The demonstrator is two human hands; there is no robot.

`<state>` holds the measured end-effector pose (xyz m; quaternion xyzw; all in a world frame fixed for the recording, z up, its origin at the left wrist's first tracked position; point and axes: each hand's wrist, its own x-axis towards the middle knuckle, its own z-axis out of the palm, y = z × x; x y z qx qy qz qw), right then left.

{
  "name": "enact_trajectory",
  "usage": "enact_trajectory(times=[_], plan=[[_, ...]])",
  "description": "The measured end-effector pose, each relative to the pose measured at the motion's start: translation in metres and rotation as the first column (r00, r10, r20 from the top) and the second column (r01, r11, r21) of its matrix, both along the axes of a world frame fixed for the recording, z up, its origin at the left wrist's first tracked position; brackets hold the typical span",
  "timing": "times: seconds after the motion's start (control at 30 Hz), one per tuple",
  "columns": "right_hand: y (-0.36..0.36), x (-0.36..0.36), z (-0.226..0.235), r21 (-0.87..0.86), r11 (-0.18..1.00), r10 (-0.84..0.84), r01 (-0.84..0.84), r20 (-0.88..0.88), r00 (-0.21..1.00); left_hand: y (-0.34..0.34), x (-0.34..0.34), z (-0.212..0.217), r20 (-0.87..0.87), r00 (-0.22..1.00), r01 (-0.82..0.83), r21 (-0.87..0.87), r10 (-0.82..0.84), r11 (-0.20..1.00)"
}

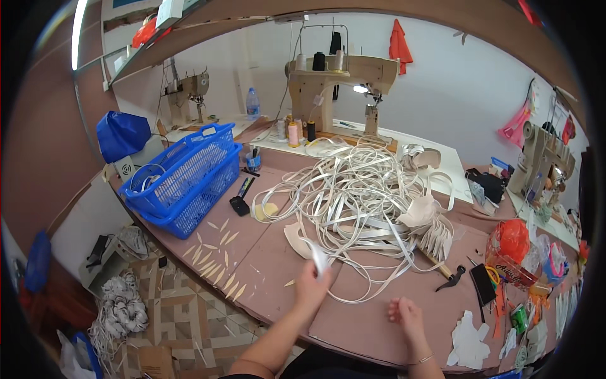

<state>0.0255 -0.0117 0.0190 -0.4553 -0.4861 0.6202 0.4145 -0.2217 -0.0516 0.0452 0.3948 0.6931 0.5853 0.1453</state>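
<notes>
Near the front middle of the table, my left hand is closed on a curved white strip piece, smeared by motion. It stands just in front of a beige cut piece at the edge of the heap. My right hand hovers to the right over the tabletop, fingers curled in, with nothing showing in them. Beyond both hands spreads a large tangled heap of white straps. A fanned stack of pale pieces lies at its right side.
Left stand stacked blue baskets; small leaf-shaped pieces lie in front. A hammer, a phone and a red bag are to the right. Behind the heap rises a sewing machine. White scraps lie near the front edge.
</notes>
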Motion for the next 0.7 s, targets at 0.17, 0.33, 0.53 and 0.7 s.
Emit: enact_trajectory(times=[0.17, 0.33, 0.53, 0.7], plan=[[-0.021, -0.001, -0.019, 0.274, 0.947, 0.039, -0.169, 0.422, 0.906, 0.051, -0.114, -0.029, -0.53, 0.838, -0.372, -0.379, 0.131, 0.847], [-0.025, -0.003, -0.026, 0.522, 0.818, -0.053, -0.24, 0.485, 0.873, 0.082, -0.113, -0.021, -0.344, 0.878, -0.076, -0.787, -0.333, 0.612], [-0.031, -0.008, -0.019, 0.591, 0.756, -0.057, -0.282, 0.488, 0.871, 0.076, -0.116, -0.075, -0.634, 0.769, -0.278, -0.455, -0.088, 0.846], [-0.028, -0.004, -0.024, 0.577, 0.77, -0.045, -0.272, 0.474, 0.879, 0.078, -0.154, -0.051, -0.762, 0.648, -0.355, -0.294, 0.006, 0.887]])
